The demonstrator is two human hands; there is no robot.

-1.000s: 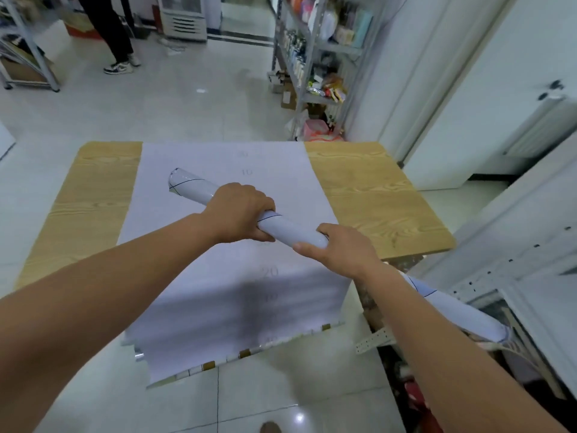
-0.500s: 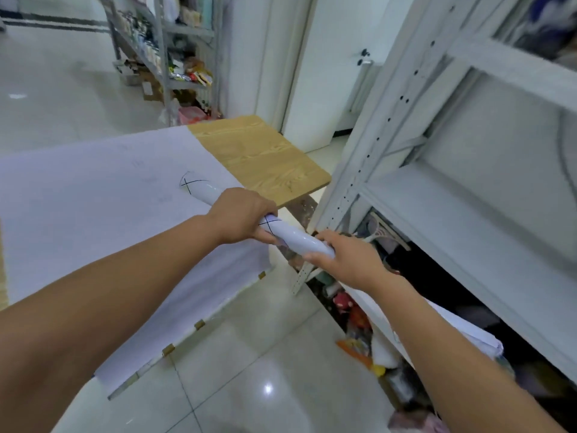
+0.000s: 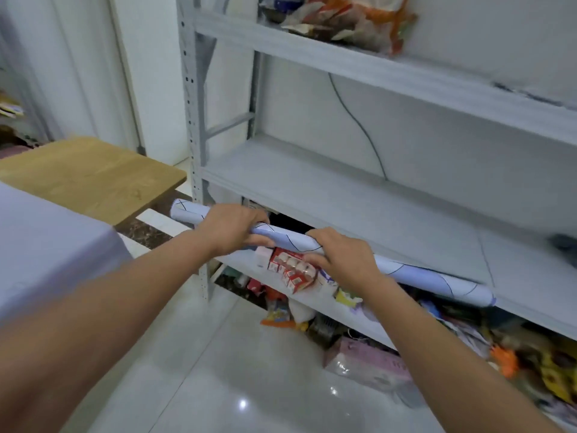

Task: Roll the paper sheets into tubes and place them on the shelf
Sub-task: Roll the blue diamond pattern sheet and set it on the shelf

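Observation:
A long white paper tube (image 3: 415, 273) with thin black lines runs from left to lower right, level with the front edge of the grey metal shelf (image 3: 312, 189). My left hand (image 3: 232, 228) grips the tube near its left end. My right hand (image 3: 342, 257) holds it around the middle, fingers curled over the top. The tube's right end lies against the shelf's front lip; whether it rests on the board I cannot tell. More flat white sheets (image 3: 46, 245) lie on the wooden table (image 3: 93, 176) at the left.
An upright perforated shelf post (image 3: 195, 151) stands just left of the tube. A higher shelf (image 3: 390, 73) holds crumpled bags. Below, red boxes (image 3: 292, 268), packets and clutter fill the lower shelves. A dark cable (image 3: 359, 126) hangs at the back wall. Glossy tiled floor lies underfoot.
I have turned right from the table to face the shelf. Both hands carried the tube over, and it now lies along the middle shelf's front edge.

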